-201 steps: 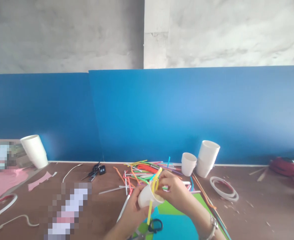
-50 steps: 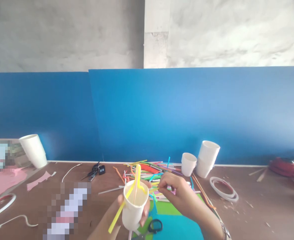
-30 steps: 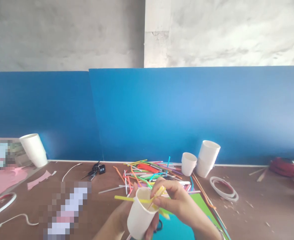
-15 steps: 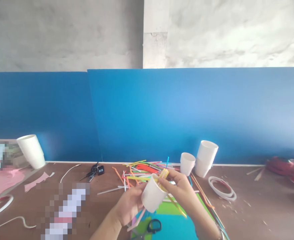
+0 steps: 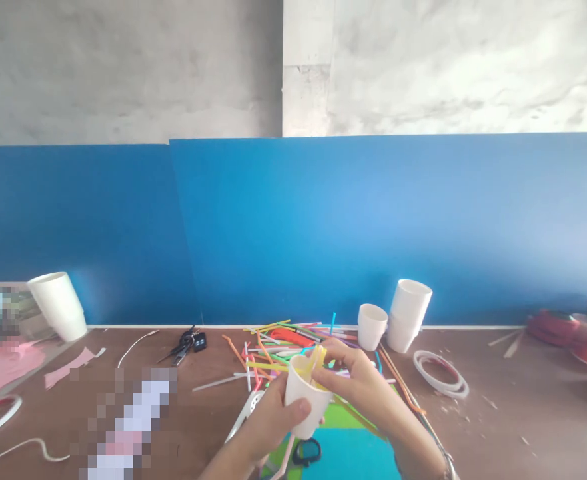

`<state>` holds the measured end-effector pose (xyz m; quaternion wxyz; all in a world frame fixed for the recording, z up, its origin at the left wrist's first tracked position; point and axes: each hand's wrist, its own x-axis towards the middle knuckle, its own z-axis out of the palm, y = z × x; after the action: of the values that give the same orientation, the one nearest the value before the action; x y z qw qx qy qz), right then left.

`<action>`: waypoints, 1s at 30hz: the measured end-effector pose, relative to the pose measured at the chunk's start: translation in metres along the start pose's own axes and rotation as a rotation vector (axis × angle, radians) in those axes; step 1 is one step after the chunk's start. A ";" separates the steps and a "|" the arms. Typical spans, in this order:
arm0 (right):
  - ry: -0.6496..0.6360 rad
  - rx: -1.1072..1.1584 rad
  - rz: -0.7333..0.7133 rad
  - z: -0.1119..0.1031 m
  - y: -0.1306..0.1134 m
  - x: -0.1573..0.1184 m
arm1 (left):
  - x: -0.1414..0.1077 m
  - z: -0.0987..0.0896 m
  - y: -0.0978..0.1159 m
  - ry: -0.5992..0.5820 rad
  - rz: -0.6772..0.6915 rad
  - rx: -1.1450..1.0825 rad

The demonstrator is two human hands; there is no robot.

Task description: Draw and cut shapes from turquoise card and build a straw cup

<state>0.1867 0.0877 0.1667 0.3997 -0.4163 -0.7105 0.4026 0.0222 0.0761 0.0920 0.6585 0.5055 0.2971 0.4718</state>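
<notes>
A white paper cup (image 5: 307, 408) is wrapped by my left hand (image 5: 279, 415), its thumb across the cup's front. Yellow shows inside the cup, and yellow straws (image 5: 268, 367) stick out to its left and right. At the cup's mouth my right hand (image 5: 346, 370) pinches a yellow and pale piece (image 5: 318, 363). A pale pink straw (image 5: 286, 457) hangs below the cup. Behind the hands lies a pile of coloured straws (image 5: 293, 331). Under them are blue (image 5: 356, 457) and green sheets with black-handled scissors (image 5: 306, 453).
White cups (image 5: 372, 327) and a cup stack (image 5: 408, 317) stand behind at right; another stack (image 5: 59, 307) leans at left. Keys (image 5: 188, 343), a roll of white tape (image 5: 440, 375), pink paper (image 5: 70, 367) and a white cable (image 5: 28, 443) lie on the brown table (image 5: 473, 440). A blue panel (image 5: 323, 227) rises behind.
The cup has tilted more upright and sits slightly lower. My left thumb has come round onto its front. My right hand has moved the yellow piece slightly left and down, over the cup's mouth.
</notes>
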 end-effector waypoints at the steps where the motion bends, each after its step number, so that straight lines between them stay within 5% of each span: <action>1: -0.022 0.012 -0.008 -0.003 0.000 0.000 | -0.001 0.000 0.002 0.007 0.014 -0.002; 12: 0.193 -0.009 0.003 -0.001 0.010 0.005 | -0.001 -0.004 -0.007 0.090 -0.077 0.036; 16: 0.208 0.017 -0.016 -0.007 0.016 0.008 | -0.002 0.002 0.003 0.114 -0.088 -0.061; 21: 0.355 0.101 0.070 -0.016 0.018 0.010 | -0.001 0.003 0.020 0.279 -0.059 -0.327; 30: 0.216 0.289 0.140 0.013 0.036 0.023 | 0.003 -0.005 0.025 0.312 -0.001 -0.242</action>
<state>0.1768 0.1176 0.1353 0.5002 -0.4438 -0.5674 0.4804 0.0113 0.0818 0.1145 0.6607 0.3433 0.3369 0.5763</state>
